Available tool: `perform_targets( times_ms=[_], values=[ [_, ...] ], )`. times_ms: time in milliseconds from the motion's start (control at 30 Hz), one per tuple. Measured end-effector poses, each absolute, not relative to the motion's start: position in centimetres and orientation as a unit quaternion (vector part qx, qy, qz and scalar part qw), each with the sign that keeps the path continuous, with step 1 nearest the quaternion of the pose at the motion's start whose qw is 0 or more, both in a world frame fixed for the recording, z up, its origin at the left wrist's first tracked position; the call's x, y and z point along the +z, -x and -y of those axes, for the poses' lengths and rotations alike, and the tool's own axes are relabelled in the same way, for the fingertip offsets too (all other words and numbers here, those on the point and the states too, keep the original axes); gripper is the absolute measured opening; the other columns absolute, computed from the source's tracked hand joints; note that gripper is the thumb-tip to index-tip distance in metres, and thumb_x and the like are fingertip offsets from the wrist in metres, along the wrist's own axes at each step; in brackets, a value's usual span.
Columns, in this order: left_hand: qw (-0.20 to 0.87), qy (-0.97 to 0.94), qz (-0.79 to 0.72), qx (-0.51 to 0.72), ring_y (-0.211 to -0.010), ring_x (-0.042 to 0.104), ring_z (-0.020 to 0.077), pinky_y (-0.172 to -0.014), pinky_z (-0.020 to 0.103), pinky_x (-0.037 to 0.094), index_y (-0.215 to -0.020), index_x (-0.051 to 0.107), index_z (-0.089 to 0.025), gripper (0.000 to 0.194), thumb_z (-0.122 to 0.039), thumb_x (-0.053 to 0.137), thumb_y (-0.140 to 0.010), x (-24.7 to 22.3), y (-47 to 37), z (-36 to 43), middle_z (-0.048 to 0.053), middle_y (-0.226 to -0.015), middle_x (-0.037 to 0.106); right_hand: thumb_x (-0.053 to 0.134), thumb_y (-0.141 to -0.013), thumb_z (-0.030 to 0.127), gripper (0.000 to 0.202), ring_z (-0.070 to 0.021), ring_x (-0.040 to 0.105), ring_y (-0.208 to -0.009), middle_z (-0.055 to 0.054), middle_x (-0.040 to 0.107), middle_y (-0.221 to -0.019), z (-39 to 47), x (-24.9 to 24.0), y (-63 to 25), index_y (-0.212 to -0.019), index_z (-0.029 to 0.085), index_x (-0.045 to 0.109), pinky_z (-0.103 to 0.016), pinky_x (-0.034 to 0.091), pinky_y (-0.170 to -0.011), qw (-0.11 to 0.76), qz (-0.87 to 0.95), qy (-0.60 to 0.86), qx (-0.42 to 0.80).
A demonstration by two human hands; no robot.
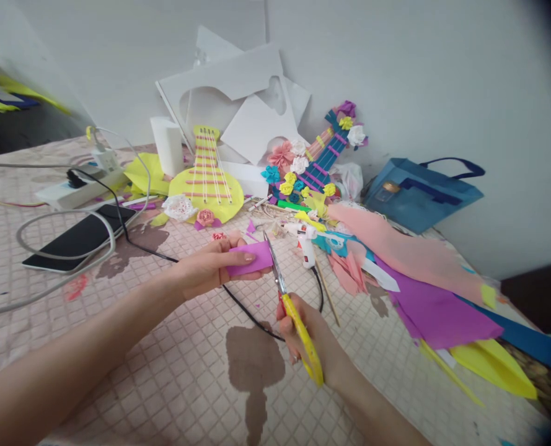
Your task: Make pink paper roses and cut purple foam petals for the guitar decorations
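Note:
Between the thumb and fingers of my left hand (pixel 219 263) is a small rectangle of purple paper (pixel 242 260), held above the table. My right hand (pixel 305 334) is wrapped around the yellow handles of a pair of scissors (pixel 279 279). The scissors' metal blades point up and away, right beside the paper's right end; whether they touch it I cannot tell. Just past the hands lies a white hot glue gun (pixel 307 244), its black cord running under my hands. Tiny purple scraps are scattered near the blade tips.
A yellow paper guitar (pixel 207 189) and a blue one decorated with flowers (pixel 324 161) lean at the back before white cut-out boards (pixel 256 130). Crepe paper sheets (pixel 442 310) spread along the right. A blue bag (pixel 419 195) stands behind them. At left are a tablet (pixel 80 238) and cables.

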State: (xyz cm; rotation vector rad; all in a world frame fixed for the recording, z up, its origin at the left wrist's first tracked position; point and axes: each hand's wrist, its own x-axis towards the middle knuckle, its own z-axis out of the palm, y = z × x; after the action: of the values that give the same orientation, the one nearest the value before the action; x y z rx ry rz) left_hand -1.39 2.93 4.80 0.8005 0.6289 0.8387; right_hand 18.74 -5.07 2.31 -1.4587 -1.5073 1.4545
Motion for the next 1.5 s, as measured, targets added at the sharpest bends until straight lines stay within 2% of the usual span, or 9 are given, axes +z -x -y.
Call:
perform_targets(
  times_ms=[300, 500, 633, 733, 833, 967, 1167, 1367, 1500],
  values=[
    [0.802, -0.368, -0.306, 0.358, -0.083, 0.072, 0.0185, -0.077, 0.026, 0.057, -0.070, 0.051, -0.014, 0.028, -0.019, 0.079, -0.070, 3.8, 0.7, -2.6, 0.004, -0.083, 0.071, 0.052, -0.064, 0.083, 0.066, -0.0030, 0.031, -0.034, 0.011, 0.038, -0.050, 4.1, 1.5, -19.4, -0.083, 0.020, 0.047, -0.017, 0.038, -0.033, 0.353, 0.487, 0.457, 0.655],
    [0.777, -0.421, -0.336, 0.327, -0.058, 0.059, 0.0054, -0.057, 0.015, 0.047, -0.069, 0.054, -0.013, 0.026, -0.022, 0.079, -0.070, 3.6, 0.2, -2.2, -0.002, -0.066, 0.062, 0.060, -0.076, 0.065, 0.048, -0.0021, 0.036, -0.036, 0.006, 0.052, -0.063, 3.6, 1.1, -19.8, -0.084, 0.020, 0.048, -0.016, 0.038, -0.035, 0.384, 0.485, 0.446, 0.647],
    [0.766, -0.439, -0.351, 0.312, -0.056, 0.052, 0.0053, -0.054, 0.017, 0.042, -0.069, 0.055, -0.014, 0.027, -0.025, 0.080, -0.068, 3.2, -0.1, -1.9, -0.003, -0.062, 0.059, 0.063, -0.079, 0.056, 0.039, -0.0019, 0.039, -0.038, 0.003, 0.059, -0.072, 3.5, 1.0, -19.9, -0.085, 0.019, 0.049, -0.017, 0.040, -0.037, 0.396, 0.507, 0.456, 0.616],
    [0.755, -0.470, -0.356, 0.287, -0.054, 0.050, 0.0061, -0.052, 0.018, 0.038, -0.070, 0.056, -0.014, 0.029, -0.028, 0.081, -0.067, 2.7, -0.4, -1.5, -0.003, -0.061, 0.059, 0.070, -0.074, 0.047, 0.036, -0.0040, 0.042, -0.040, 0.006, 0.055, -0.066, 3.5, 1.4, -19.7, -0.087, 0.020, 0.050, -0.018, 0.042, -0.038, 0.406, 0.498, 0.489, 0.591],
    [0.770, -0.463, -0.346, 0.271, -0.059, 0.055, 0.0092, -0.055, 0.020, 0.042, -0.078, 0.060, -0.013, 0.035, -0.044, 0.075, -0.072, 2.3, -0.7, -1.4, 0.001, -0.067, 0.062, 0.070, -0.071, 0.038, 0.030, -0.0052, 0.045, -0.042, 0.007, 0.051, -0.063, 3.4, 1.9, -19.6, -0.084, 0.020, 0.050, -0.019, 0.043, -0.040, 0.428, 0.485, 0.504, 0.573],
    [0.807, -0.404, -0.334, 0.270, -0.062, 0.061, 0.0150, -0.053, 0.024, 0.045, -0.080, 0.060, -0.013, 0.055, -0.067, 0.050, -0.081, 2.0, -0.7, -1.7, 0.006, -0.071, 0.064, 0.068, -0.068, 0.033, 0.027, -0.0054, 0.046, -0.042, 0.007, 0.052, -0.064, 3.2, 2.3, -19.6, -0.083, 0.021, 0.050, -0.019, 0.043, -0.039, 0.437, 0.473, 0.514, 0.566],
    [0.755, -0.484, -0.338, 0.286, -0.062, 0.056, 0.0104, -0.058, 0.021, 0.044, -0.079, 0.062, -0.013, 0.027, -0.039, 0.071, -0.077, 2.1, -0.5, -1.5, 0.002, -0.069, 0.062, 0.069, -0.070, 0.038, 0.030, -0.0053, 0.045, -0.041, 0.007, 0.052, -0.064, 3.2, 1.9, -19.6, -0.085, 0.021, 0.049, -0.020, 0.044, -0.040, 0.422, 0.483, 0.513, 0.571],
    [0.697, -0.561, -0.328, 0.305, -0.062, 0.050, 0.0089, -0.059, 0.020, 0.041, -0.080, 0.063, -0.014, 0.020, -0.032, 0.070, -0.079, 2.4, -0.4, -1.3, -0.001, -0.070, 0.057, 0.063, -0.077, 0.049, 0.034, -0.0044, 0.044, -0.039, 0.004, 0.061, -0.070, 3.0, 1.5, -19.4, -0.086, 0.020, 0.047, -0.019, 0.041, -0.038, 0.439, 0.499, 0.497, 0.558],
    [0.676, -0.584, -0.299, 0.336, -0.079, 0.056, 0.0141, -0.075, 0.026, 0.045, -0.090, 0.065, -0.016, 0.017, -0.028, 0.070, -0.079, 2.6, -0.5, -1.2, 0.002, -0.085, 0.062, 0.062, -0.080, 0.051, 0.034, -0.0044, 0.043, -0.039, 0.003, 0.062, -0.071, 2.9, 1.2, -19.5, -0.084, 0.020, 0.048, -0.018, 0.040, -0.038, 0.454, 0.513, 0.472, 0.555]
  ],
)
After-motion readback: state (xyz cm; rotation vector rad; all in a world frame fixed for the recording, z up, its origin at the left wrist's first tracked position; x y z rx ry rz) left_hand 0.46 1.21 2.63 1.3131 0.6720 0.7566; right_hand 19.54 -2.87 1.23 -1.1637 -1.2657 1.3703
